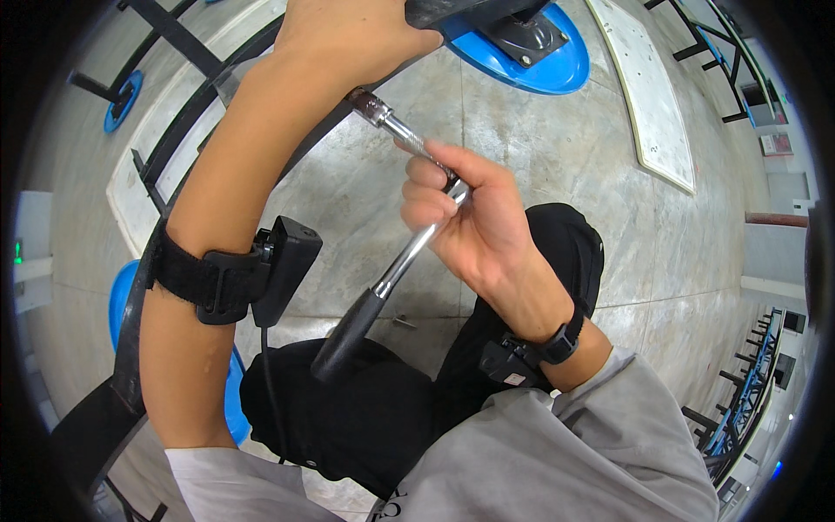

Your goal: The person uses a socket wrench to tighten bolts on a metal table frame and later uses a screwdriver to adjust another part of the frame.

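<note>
Worked in a big, bright room, low over a grey floor (522,148) with smudges and thin lines. Had a long, curved black frame (91,444) close by on the left, seeming to run behind the left arm (235,165). Bent the legs in black trousers (339,409) down below. Saw, off to the right, a long white board (648,104) flat on the floor, and near the top a round blue disc (557,74) with a black bracket (522,39) on it.

Laid the left hand (352,30) over the black frame at the top, fingers mostly out of sight. Could not tell whether to call that hand open or gripping. Closed the right hand (474,204) around a socket wrench (409,257), right at its bend.

Seemed to be at the step of fitting or turning the wrench. Likely needed, for the next move, to hold the socket (369,104) straight and snug before swinging the handle (348,335).

Found the wrench up in the air between both arms. Saw a shiny silver bar, a fat black handle slanting down to the left leg, and a short silver rod (409,137) poking up from the right hand. Noticed a brown-red patch on the stubby socket. Could not see its far end behind the left arm. Spotted, on the floor between the legs, a tiny metal bit (402,323).
</note>
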`<state>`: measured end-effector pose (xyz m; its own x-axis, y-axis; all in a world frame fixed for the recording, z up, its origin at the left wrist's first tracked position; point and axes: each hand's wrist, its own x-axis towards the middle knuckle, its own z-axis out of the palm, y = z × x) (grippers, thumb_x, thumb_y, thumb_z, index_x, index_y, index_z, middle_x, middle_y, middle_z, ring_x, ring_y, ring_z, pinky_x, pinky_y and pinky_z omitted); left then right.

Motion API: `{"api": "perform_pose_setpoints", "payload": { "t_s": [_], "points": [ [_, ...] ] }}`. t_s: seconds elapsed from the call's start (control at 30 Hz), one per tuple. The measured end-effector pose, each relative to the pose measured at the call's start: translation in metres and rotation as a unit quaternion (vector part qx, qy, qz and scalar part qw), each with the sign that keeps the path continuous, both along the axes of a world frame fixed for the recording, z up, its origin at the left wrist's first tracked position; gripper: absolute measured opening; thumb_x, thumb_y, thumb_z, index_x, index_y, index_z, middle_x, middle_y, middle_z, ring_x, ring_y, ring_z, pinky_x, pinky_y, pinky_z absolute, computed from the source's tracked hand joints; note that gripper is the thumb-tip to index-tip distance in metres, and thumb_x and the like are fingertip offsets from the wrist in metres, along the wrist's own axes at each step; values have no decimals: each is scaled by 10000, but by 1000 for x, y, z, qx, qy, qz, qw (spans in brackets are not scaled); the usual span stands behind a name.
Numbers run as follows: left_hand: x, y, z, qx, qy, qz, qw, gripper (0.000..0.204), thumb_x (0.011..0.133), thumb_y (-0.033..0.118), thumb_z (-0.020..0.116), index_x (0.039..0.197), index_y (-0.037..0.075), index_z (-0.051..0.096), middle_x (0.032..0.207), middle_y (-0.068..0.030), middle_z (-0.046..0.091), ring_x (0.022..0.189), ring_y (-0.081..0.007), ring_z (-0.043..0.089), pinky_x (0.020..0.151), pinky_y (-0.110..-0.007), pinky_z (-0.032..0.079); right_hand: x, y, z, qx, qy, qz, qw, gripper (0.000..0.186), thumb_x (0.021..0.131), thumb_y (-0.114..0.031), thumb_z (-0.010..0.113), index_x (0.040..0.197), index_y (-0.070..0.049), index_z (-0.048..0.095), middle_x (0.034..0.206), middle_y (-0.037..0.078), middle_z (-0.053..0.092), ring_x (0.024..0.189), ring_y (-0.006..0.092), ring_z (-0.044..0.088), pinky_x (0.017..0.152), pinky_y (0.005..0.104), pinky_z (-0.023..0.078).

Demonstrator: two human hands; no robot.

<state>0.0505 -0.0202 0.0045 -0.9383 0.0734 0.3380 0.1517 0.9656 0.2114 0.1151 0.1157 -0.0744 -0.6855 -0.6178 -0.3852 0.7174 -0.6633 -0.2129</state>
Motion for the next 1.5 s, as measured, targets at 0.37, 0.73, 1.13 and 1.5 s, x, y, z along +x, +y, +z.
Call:
{"api": "perform_pose_setpoints", "payload": {
  "t_s": [0.37, 0.73, 1.13, 1.5],
  "points": [
    [1, 2, 2, -13, 3, -1, 1000, 375, 643, 331, 642, 787, -14, 616, 759, -219, 609, 749, -359, 595, 696, -406, 478, 4, -5, 9, 507, 478, -3, 717, 186, 825, -41, 518, 1006, -1, 518, 715, 44, 533, 569, 115, 482, 516, 234, 389],
    [-1, 4, 5, -9, -26, 6, 1000, 376, 645, 340, 634, 795, -4, 617, 747, -214, 610, 749, -357, 596, 702, -406, 479, 9, 16, 7, 298, 285, -37, 910, 221, 817, -60, 525, 1004, 57, 541, 614, 13, 417, 507, 90, 383, 506, 251, 344],
    [-1, 3, 3, -9, -16, 0, 1000, 375, 634, 331, 633, 772, -17, 609, 762, -216, 608, 761, -357, 589, 713, -408, 470, 0, -4, 3, 151, 168, -20, 974, 196, 846, -113, 512, 968, 41, 511, 643, 6, 400, 543, 97, 359, 534, 252, 342],
    [-5, -9, 12, 26, -51, -47, 997, 368, 616, 316, 640, 747, -26, 604, 748, -224, 598, 748, -360, 586, 695, -399, 468, -1, -3, 6, 203, 217, 37, 954, 227, 848, -74, 490, 1043, 42, 498, 665, 61, 483, 555, 120, 457, 531, 262, 398]
  ]
}}
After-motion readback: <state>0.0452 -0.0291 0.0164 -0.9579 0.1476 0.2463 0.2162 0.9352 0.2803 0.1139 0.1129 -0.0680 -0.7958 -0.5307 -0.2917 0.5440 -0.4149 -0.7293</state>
